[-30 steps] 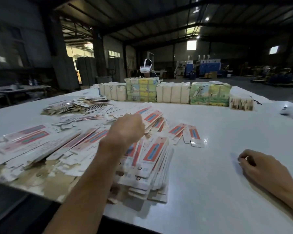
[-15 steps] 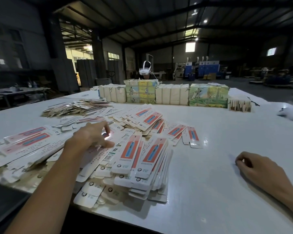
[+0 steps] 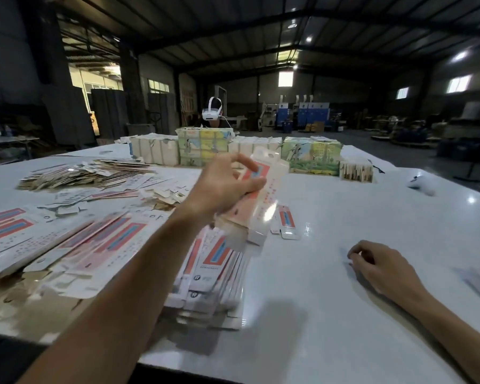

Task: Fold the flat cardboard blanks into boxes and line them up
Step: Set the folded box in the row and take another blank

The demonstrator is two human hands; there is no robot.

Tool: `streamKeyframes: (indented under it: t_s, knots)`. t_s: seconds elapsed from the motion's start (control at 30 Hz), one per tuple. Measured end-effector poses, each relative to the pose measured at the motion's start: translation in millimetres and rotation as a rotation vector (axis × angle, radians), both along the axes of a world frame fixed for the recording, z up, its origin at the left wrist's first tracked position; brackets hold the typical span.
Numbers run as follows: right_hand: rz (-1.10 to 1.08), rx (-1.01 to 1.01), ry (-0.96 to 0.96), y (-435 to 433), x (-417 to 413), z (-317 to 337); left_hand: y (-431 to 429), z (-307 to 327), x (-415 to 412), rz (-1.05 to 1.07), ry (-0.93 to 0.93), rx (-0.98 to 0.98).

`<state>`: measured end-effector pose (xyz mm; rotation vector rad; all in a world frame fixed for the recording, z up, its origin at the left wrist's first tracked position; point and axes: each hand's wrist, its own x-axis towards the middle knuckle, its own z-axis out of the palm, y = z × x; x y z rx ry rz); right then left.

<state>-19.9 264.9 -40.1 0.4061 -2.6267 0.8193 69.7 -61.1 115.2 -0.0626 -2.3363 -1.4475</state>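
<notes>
Gripping one blank (image 3: 262, 194) in the left hand (image 3: 222, 187), in the air over the near pile (image 3: 214, 275); resting the right hand (image 3: 377, 268) on the worktop (image 3: 344, 322), loosely curled, empty. Better to bring both hands to its long edges, squeeze it open squarely, then tuck the flaps without creasing.
</notes>
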Motion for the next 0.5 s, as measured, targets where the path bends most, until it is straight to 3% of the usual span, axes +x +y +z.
streamKeyframes:
  t_s: [0.13,0.27,0.37,0.5]
  knots:
    - [0.199,-0.637,-0.106,7.5,-4.8,6.0,76.7,-55.5,-37.0,-0.236,-0.171,-0.03]
    - [0.154,-1.064,-0.443,12.0,-8.6,7.1,118.1,-110.1,-62.5,-0.314,-0.358,0.006]
    - [0.156,-1.086,-0.499,15.4,-12.1,7.2,125.7,-134.2,-68.7,-0.389,-0.449,0.191]
    - [0.24,-0.999,-0.466,15.9,-11.3,7.2,124.3,-144.7,-64.8,-0.442,-0.434,0.249]
